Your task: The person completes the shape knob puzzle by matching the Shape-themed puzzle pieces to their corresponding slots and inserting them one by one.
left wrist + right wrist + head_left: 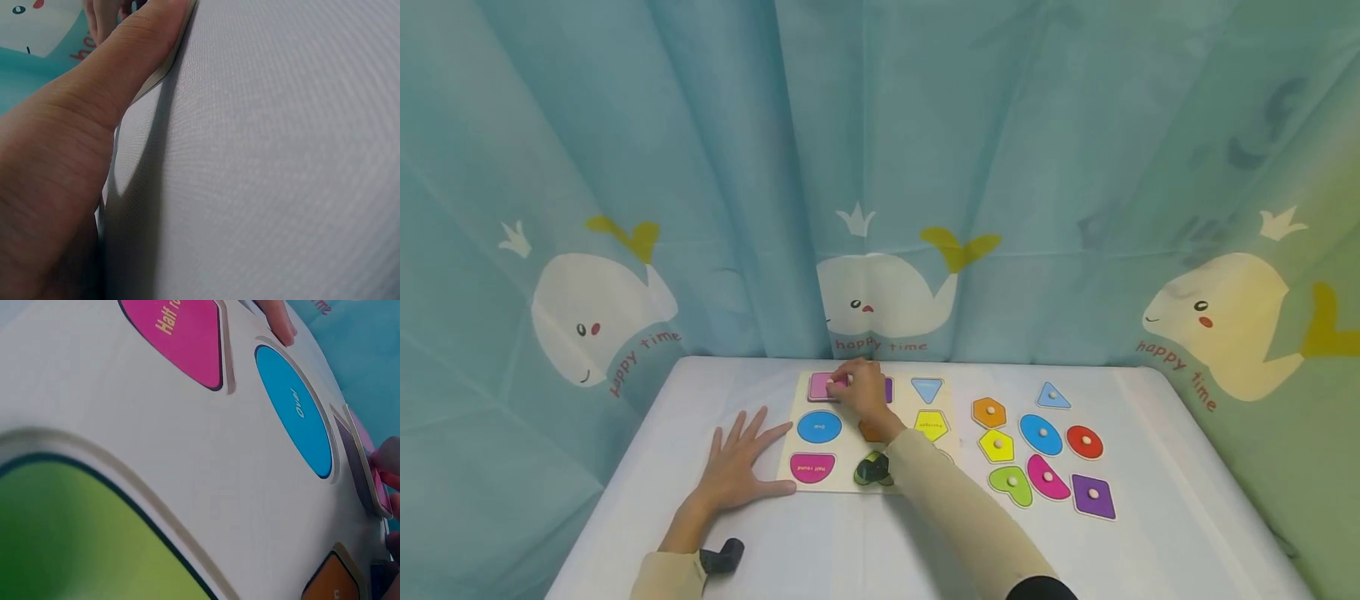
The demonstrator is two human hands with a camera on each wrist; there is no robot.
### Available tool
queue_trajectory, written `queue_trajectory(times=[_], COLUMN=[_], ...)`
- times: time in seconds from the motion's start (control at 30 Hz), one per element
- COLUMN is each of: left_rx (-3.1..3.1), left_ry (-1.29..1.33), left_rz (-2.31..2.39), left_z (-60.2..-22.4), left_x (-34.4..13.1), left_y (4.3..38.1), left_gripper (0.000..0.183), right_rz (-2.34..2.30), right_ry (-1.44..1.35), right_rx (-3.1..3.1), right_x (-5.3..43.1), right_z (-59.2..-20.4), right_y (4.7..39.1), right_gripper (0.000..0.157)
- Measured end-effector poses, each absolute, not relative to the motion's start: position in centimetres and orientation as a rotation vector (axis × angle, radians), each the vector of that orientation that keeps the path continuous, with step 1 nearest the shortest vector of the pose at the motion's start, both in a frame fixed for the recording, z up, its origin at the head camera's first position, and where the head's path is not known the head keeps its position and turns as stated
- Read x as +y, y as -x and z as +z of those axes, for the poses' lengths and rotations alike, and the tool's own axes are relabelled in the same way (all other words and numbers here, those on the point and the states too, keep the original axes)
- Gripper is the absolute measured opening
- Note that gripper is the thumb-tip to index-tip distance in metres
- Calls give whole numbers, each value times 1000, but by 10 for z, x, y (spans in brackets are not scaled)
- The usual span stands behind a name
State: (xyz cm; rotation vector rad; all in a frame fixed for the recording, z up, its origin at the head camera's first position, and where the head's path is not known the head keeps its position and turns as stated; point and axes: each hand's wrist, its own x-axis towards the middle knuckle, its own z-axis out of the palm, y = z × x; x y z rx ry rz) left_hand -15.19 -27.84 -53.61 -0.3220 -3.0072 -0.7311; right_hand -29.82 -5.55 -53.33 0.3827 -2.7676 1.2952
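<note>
The right hand (867,390) pinches a pink rectangle (817,387) over the far left of the board (844,460); lowering it level, edges square, should serve best. Fingers wide, the left hand (733,473) braces the left edge on a white table (820,546) before a whale-print curtain (722,167).

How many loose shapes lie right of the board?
8, right of the board: nearest it, orange hexagon, yellow pentagon, green heart; midway, blue triangle, blue oval, pink half-round; farthest, red circle, purple square. A sleeve may hide others.
</note>
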Motion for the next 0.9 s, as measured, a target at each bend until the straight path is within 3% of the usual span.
queue_trajectory(times=[0.9], left_rx=[-3031], left_ry=[296], left_rz=[-718], left_z=[-533], left_x=[-277], left_y=[152], left_gripper=[94], right_rz=[1215], right_ry=[-326], right_rx=[-2815], right_x=[-62], right_z=[-537], right_y=[293], right_gripper=[9])
